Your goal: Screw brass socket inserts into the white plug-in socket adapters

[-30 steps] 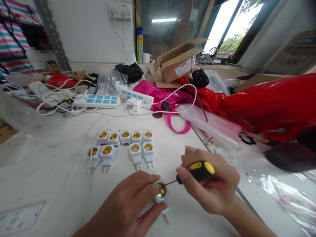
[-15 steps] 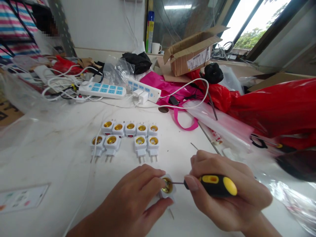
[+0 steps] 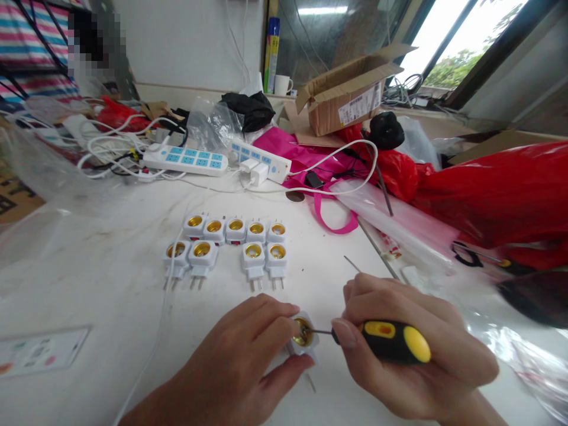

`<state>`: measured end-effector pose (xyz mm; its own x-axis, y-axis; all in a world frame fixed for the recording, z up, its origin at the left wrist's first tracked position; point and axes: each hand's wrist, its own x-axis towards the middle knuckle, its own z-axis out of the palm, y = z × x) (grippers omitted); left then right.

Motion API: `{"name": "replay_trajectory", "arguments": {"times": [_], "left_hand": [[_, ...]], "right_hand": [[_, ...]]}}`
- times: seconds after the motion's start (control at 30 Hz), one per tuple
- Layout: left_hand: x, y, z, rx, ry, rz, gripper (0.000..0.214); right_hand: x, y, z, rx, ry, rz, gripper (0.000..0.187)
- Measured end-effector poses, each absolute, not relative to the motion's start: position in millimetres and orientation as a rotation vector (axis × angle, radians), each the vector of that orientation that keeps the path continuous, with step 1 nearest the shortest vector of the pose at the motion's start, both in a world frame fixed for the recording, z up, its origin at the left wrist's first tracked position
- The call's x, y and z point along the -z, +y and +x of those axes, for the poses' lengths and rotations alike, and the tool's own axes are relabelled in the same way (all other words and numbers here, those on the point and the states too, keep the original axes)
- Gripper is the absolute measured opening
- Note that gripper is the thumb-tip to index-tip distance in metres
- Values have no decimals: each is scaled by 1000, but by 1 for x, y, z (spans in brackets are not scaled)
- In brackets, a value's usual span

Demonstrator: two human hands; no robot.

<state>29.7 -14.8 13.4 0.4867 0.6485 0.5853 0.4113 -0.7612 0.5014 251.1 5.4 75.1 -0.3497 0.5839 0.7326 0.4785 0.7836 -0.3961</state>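
My left hand (image 3: pixel 242 361) is closed around a white plug-in lamp socket (image 3: pixel 303 335) with a brass inside, holding it on the white table near the bottom edge. My right hand (image 3: pixel 412 349) grips a black and yellow screwdriver (image 3: pixel 384 341). Its thin shaft points left and its tip sits inside the socket's brass opening. Beyond my hands, several more white lamp sockets (image 3: pixel 231 245) lie in two rows with their brass openings facing up.
Two white and blue power strips (image 3: pixel 186 160) with tangled white cables lie at the back left. An open cardboard box (image 3: pixel 348 94), pink and red plastic bags (image 3: pixel 492 189) and clear bags crowd the back and right. A printed card (image 3: pixel 38 352) lies at the left.
The view shifted slightly, and my right hand with the screwdriver dropped lower and more level. The tip stays in the socket held by my left hand.
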Motion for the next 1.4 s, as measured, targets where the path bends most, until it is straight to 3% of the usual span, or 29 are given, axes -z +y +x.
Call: {"name": "replay_trajectory", "arguments": {"times": [0.93, 1.4], "left_hand": [[-14, -15, 29, -1165, 868, 2419, 20], [-16, -16, 24, -1087, 862, 2333, 39]], "right_hand": [[-73, 7, 251, -88, -2036, -805, 22], [-74, 10, 248, -239, -1816, -719, 23]]}}
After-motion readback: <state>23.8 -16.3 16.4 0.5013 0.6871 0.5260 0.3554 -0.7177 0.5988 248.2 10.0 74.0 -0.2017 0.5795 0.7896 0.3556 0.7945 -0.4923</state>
